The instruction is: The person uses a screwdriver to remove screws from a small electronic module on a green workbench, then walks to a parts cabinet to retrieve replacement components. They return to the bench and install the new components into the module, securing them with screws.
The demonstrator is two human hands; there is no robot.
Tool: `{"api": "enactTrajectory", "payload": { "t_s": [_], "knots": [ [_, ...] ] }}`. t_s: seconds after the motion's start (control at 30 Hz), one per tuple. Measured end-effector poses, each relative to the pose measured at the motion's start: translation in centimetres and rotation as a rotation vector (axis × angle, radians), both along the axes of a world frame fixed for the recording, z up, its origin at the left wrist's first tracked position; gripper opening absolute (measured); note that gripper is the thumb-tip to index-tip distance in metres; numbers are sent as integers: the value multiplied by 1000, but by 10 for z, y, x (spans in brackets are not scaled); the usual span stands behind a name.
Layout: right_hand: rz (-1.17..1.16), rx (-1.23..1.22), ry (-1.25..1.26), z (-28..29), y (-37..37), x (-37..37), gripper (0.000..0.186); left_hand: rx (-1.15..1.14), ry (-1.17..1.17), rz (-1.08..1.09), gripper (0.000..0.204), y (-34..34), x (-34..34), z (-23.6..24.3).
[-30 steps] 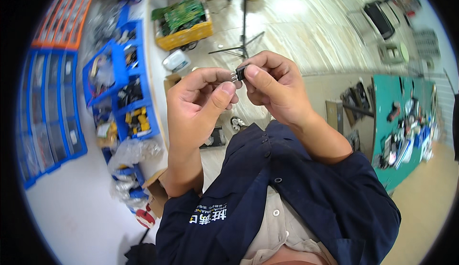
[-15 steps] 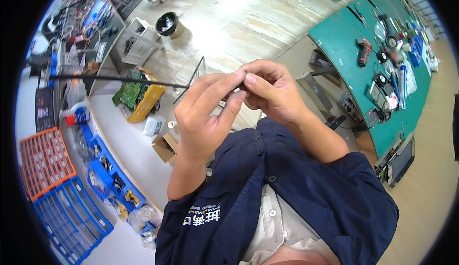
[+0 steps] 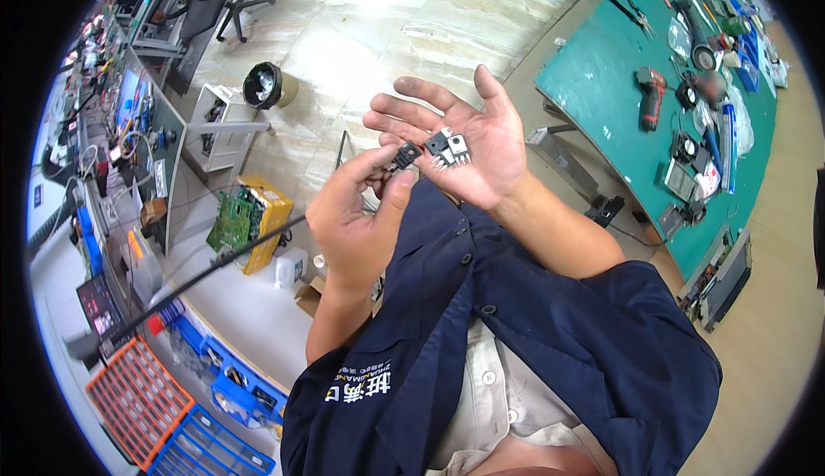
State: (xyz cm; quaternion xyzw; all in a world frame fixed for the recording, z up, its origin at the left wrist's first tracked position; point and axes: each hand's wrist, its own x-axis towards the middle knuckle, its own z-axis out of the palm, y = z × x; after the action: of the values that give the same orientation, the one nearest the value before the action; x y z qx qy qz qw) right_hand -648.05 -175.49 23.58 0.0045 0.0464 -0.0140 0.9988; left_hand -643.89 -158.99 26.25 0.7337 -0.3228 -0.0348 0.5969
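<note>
Both my hands are raised in front of my chest. Between thumb and fingers, my left hand [image 3: 354, 211] pinches a black transistor [image 3: 406, 155]. Right beside it, my right hand [image 3: 477, 154] is turned palm up with the fingers spread. A few more transistors lie loose on that palm: a black-bodied transistor [image 3: 437, 143] and a silvery-backed transistor [image 3: 458, 145], with short metal legs showing below them. They overlap, so their exact number is hard to tell.
A green-topped bench [image 3: 593, 72] at right bears a red-and-black cordless drill [image 3: 650, 98], pliers [image 3: 638, 19] and parts. At left are a dark rod [image 3: 223, 257], a yellow bin [image 3: 268, 244] holding a green circuit board [image 3: 237, 221], an orange organizer [image 3: 142, 403], and a black-lined waste bin [image 3: 263, 86].
My hands, closed together before, have come apart. The right hand has opened palm up, showing transistors on it, while the left now holds one at its fingertips. The view has shifted.
</note>
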Motion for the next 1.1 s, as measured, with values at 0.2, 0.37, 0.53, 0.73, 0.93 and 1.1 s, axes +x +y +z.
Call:
{"api": "enactTrajectory", "payload": {
  "t_s": [0.2, 0.37, 0.53, 0.73, 0.93, 1.1],
  "knots": [
    [47, 27, -105, 17, -51, 226, 96, 22, -7, 36, 25, -64, 228, -2],
    [72, 40, -145, 47, -90, 391, 103, 166, -156, 33, 28, -104, 403, 35],
    [133, 85, -132, 47, -145, 546, 107, 234, -204, 27, 36, -154, 547, 43],
    [191, 7, -138, 41, -226, 712, 101, 260, -296, -25, 44, -232, 697, 47],
    [302, -226, -146, 73, -360, 918, 91, 388, -254, -16, 51, -378, 893, 90],
    [346, -162, -151, 90, -406, 1078, 90, 363, -212, 50, 44, -428, 1048, 109]
  ]
}}
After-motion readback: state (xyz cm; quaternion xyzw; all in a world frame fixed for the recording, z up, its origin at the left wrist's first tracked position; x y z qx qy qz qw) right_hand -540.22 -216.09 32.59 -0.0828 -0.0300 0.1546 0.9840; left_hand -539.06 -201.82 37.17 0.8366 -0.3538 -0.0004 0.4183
